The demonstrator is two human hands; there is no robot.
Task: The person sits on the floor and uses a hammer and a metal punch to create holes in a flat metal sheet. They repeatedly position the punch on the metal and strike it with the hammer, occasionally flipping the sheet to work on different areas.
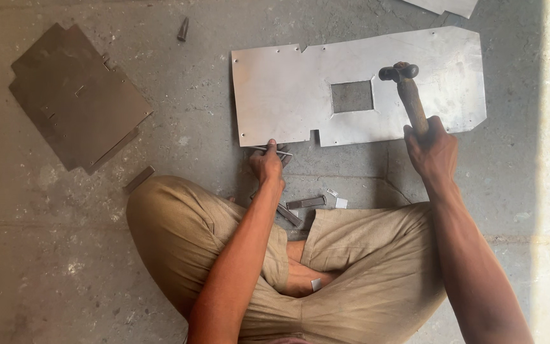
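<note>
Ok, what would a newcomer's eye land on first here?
The bright metal sheet with a rectangular cutout, flat on the floor at top centre. Over its right part the right hand holds a hammer, while the left hand pinches a thin rod at the sheet's lower edge. A darker plate lies upper left.

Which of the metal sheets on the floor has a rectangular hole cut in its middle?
The bright silver sheet directly in front of the person, under the raised hammer. The dark brown sheets stacked at the left show only small slots, and the sheet at the top edge shows none.
</note>
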